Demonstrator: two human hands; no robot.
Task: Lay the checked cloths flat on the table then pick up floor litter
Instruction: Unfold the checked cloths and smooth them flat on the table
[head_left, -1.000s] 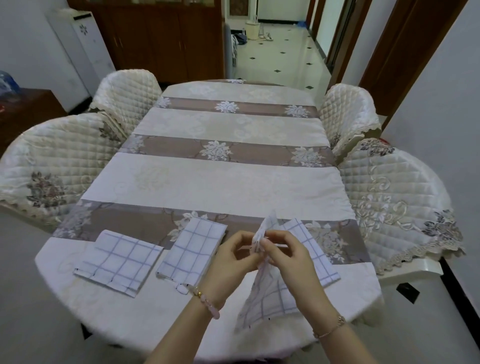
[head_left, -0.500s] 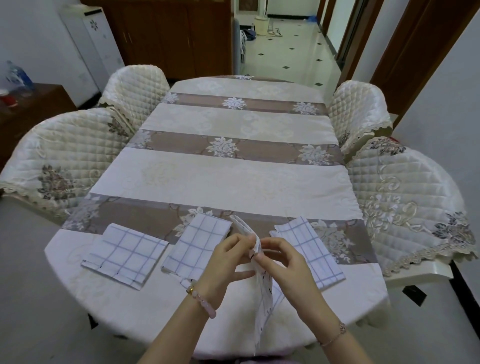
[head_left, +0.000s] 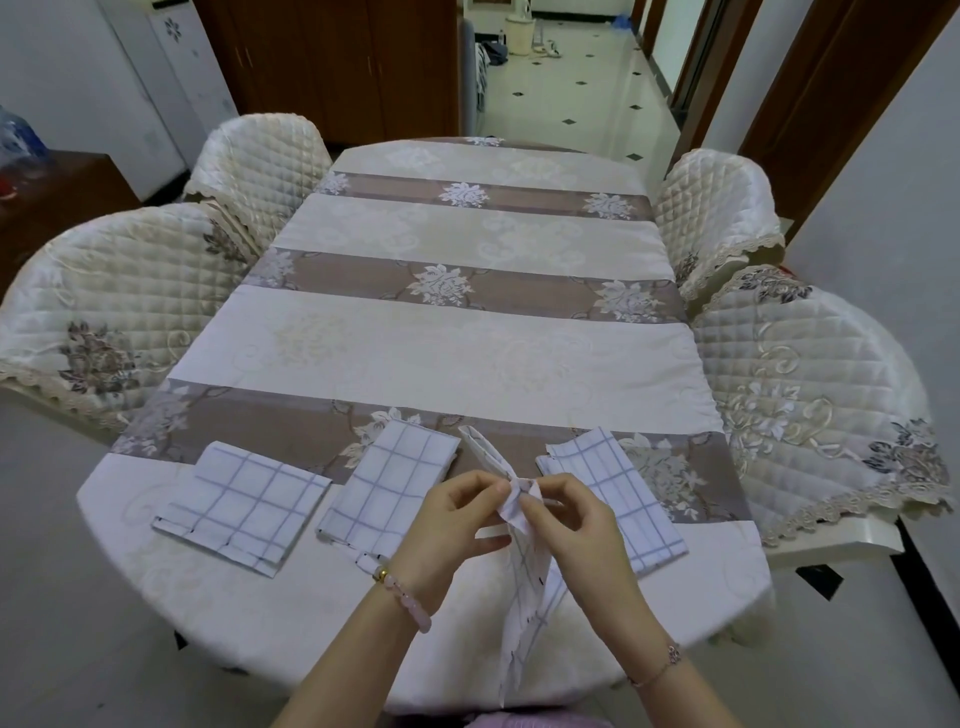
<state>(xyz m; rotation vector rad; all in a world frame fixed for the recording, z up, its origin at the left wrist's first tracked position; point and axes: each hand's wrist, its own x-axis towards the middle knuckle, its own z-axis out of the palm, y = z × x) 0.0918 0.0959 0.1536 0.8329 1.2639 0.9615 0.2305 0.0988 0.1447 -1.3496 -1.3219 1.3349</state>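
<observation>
Pinching a bunched checked cloth (head_left: 524, 566) between both sets of fingertips, you hold it above the near edge of the table (head_left: 441, 353); your left hand (head_left: 452, 525) and right hand (head_left: 571, 525) grip it close together near its top, and the rest hangs down toward you. Three folded checked cloths lie flat on the tablecloth: the left cloth (head_left: 244, 509), the middle cloth (head_left: 389, 483) and the right cloth (head_left: 618, 493), partly behind your right hand.

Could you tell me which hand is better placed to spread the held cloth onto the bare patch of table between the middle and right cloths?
Probably the right hand: it pinches the held cloth nearest that gap; the left hand lies over the middle cloth.
</observation>
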